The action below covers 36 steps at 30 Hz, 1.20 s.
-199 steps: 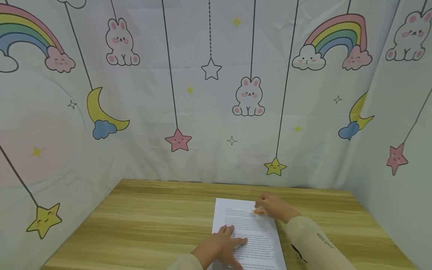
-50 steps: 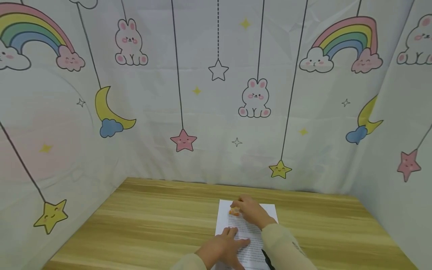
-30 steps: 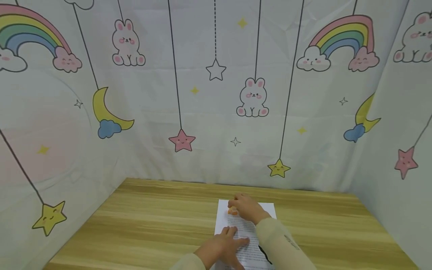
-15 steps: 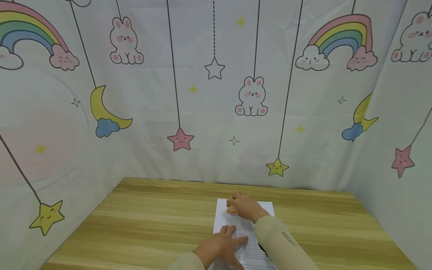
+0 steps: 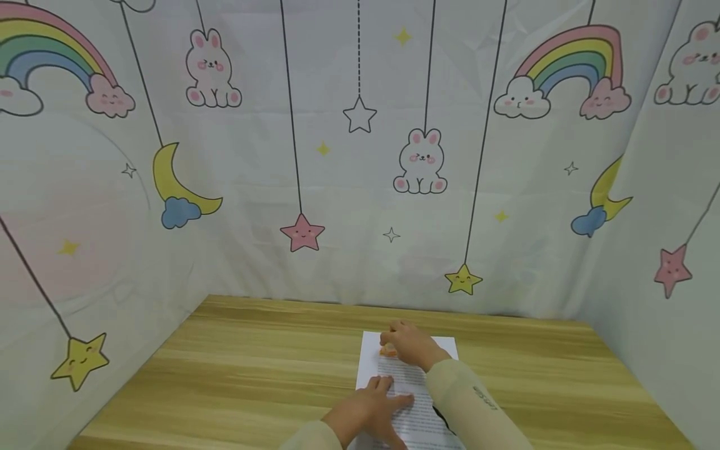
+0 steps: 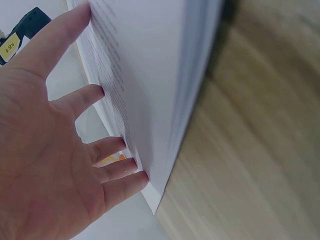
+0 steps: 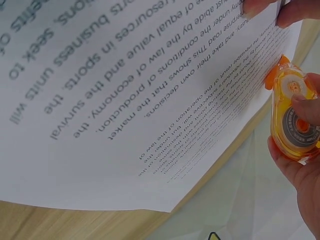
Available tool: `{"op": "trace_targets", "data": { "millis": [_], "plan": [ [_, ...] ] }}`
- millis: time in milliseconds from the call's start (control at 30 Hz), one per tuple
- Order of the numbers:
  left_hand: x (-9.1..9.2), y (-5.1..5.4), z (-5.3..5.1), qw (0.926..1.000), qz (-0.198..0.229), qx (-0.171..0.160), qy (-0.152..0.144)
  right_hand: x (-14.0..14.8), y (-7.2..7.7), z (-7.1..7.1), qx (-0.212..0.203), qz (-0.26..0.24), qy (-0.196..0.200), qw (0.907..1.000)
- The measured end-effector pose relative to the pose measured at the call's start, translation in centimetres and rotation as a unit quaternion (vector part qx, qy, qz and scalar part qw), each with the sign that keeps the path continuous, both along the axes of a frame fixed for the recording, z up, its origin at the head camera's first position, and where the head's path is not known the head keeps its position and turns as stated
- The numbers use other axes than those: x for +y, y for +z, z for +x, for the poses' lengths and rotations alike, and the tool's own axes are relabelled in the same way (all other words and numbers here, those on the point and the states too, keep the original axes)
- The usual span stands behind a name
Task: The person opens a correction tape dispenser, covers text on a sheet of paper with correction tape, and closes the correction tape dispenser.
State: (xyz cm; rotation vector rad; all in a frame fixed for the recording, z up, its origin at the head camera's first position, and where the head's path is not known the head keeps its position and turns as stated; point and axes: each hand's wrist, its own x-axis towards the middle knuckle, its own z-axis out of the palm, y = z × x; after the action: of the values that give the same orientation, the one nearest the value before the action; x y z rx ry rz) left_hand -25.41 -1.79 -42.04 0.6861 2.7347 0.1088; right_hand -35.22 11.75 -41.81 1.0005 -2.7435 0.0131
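Observation:
A printed sheet of paper (image 5: 368, 362) lies on the table; its left edge looks layered, like several sheets, in the left wrist view. My left hand (image 5: 372, 409) rests on the text with spread fingers, and its fingertips touch the page (image 6: 145, 105). Near the top left of the text, my right hand (image 5: 413, 345) grips an orange correction tape dispenser (image 7: 292, 117) between thumb and fingers. The dispenser's orange tip (image 7: 272, 77) is down at the first printed lines. My right hand and forearm hide the upper right of the text in the head view.
The wood-grain table (image 5: 253, 375) reaches back to a white curtain (image 5: 349, 275) printed with rabbits, stars and rainbows, which also closes both sides. A black device with a yellow label (image 6: 10, 47) shows at the left wrist view's upper left.
Since the oldest frame, my right hand has moved left across the top of the page with the correction tape dispenser. Over the last second it barely moves. My left hand stays in place.

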Motion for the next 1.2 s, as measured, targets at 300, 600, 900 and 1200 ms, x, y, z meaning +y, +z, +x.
{"op": "trace_targets", "data": {
  "millis": [300, 600, 900, 1200],
  "plan": [
    [-0.06, -0.23, -0.17, 1.0, 0.004, -0.004, 0.004, 0.06, 0.08, 0.06, -0.004, -0.007, 0.001, 1.0],
    [-0.08, -0.11, 0.06, 1.0, 0.002, 0.002, 0.003, 0.27, -0.29, -0.23, -0.013, -0.012, 0.001, 0.9998],
    [0.03, -0.01, 0.26, 0.9998, -0.01, 0.012, -0.008, 0.28, -0.56, -0.34, -0.025, -0.045, -0.005, 0.9986],
    [-0.05, 0.01, 0.12, 0.9993, -0.019, 0.027, -0.015, -0.19, -0.12, -0.37, -0.033, -0.038, -0.011, 0.9987]
  ]
}}
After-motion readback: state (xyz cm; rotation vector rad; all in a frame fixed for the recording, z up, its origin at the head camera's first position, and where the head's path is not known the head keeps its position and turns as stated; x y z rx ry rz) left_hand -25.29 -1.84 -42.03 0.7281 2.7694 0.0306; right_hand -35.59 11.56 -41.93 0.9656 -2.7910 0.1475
